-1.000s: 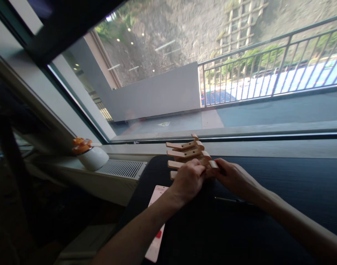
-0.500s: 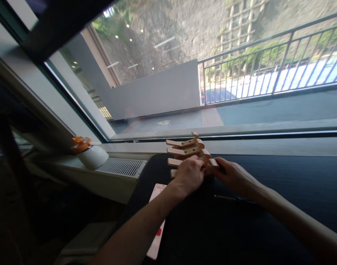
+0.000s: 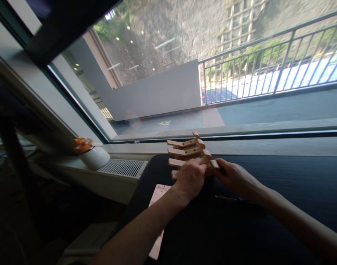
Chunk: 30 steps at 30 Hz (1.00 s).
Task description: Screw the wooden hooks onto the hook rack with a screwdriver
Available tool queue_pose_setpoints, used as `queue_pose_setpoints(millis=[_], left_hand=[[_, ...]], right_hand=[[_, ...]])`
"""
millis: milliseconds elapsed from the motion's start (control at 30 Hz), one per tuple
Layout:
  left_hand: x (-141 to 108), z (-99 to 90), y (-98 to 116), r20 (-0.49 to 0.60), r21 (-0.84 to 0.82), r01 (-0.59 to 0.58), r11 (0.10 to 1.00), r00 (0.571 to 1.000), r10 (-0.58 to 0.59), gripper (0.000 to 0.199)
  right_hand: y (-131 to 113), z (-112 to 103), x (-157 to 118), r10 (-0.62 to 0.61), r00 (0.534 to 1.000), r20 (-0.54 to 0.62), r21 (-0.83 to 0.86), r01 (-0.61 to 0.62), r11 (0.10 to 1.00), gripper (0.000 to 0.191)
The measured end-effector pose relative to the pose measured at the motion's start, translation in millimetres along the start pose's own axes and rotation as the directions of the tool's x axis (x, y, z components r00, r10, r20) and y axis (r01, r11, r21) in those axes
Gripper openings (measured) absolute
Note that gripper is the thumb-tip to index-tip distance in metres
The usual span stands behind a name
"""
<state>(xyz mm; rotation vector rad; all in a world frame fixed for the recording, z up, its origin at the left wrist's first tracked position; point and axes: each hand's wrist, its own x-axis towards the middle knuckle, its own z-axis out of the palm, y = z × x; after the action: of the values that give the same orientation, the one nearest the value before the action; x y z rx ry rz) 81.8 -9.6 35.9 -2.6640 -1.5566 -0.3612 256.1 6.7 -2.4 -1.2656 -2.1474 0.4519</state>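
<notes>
A pale wooden hook rack (image 3: pixel 186 151) stands on the dark table, its several curved slats lying side by side with dark screw holes or screw heads in them. My left hand (image 3: pixel 192 176) is closed over the near part of the rack, its fingertips largely hidden behind the knuckles. At the rack's near right end, my right hand (image 3: pixel 226 172) pinches the tip of the nearest slat between thumb and fingers. Below my right wrist lies a thin screwdriver (image 3: pixel 226 197), its dark handle partly under the forearm. A phone (image 3: pixel 157 193) with a pink screen is partly covered by my left forearm.
The black table (image 3: pixel 303 176) runs along the window sill (image 3: pixel 254 147). Left of it, a white pot (image 3: pixel 94 157) with an orange top sits on a ledge beside a vent grille (image 3: pixel 121 167). Beyond the glass are a railing and a walkway.
My left hand has shifted very slightly on the rack, with its fingers still closed. The right hand keeps its pinch, and the whole view has drifted a little.
</notes>
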Motion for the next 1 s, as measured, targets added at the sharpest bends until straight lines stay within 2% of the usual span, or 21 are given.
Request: queue_pose_setpoints(millis=[133, 333, 500, 600, 733, 900, 1000], left_hand=[[-5.5, 7.8, 4.3, -0.048, 0.161, -0.035, 0.986, 0.998, 0.043, 0.022], [-8.8, 9.6, 2.7, -0.041, 0.214, -0.092, 0.973, 0.994, 0.103, 0.024], [-15.1, 7.8, 3.2, -0.081, 0.180, -0.077, 0.981, 0.992, 0.092, 0.025], [-14.3, 8.5, 4.7, -0.102, 0.148, 0.009, 0.989, 0.995, 0.006, 0.026], [-9.4, 6.6, 5.0, -0.087, 0.019, 0.112, 0.994, 0.990, -0.110, 0.024], [-8.8, 2.4, 2.5, -0.082, -0.082, 0.110, 0.991, 0.990, -0.117, 0.022], [-9.5, 3.9, 0.9, -0.098, -0.119, 0.131, 0.984, 0.985, -0.143, 0.019]], right_hand=[[-2.0, -2.1, -1.1, -0.008, 1.000, 0.010, -0.013, 0.008, 1.000, 0.017], [-2.9, -2.2, -0.9, -0.011, 1.000, 0.015, -0.019, 0.011, 1.000, 0.014], [-2.9, -1.7, -1.3, 0.001, 1.000, 0.009, -0.019, -0.001, 1.000, 0.017], [-2.3, -1.2, -2.1, 0.004, 1.000, 0.006, -0.021, -0.004, 1.000, 0.018], [-1.4, 1.0, -3.0, 0.009, 1.000, 0.004, -0.027, -0.009, 1.000, 0.020], [-5.8, 0.8, -3.6, 0.009, 1.000, 0.024, -0.036, -0.008, 0.999, 0.023], [-4.4, -9.0, -10.5, 0.006, 0.998, 0.070, -0.048, -0.002, 0.999, 0.020]])
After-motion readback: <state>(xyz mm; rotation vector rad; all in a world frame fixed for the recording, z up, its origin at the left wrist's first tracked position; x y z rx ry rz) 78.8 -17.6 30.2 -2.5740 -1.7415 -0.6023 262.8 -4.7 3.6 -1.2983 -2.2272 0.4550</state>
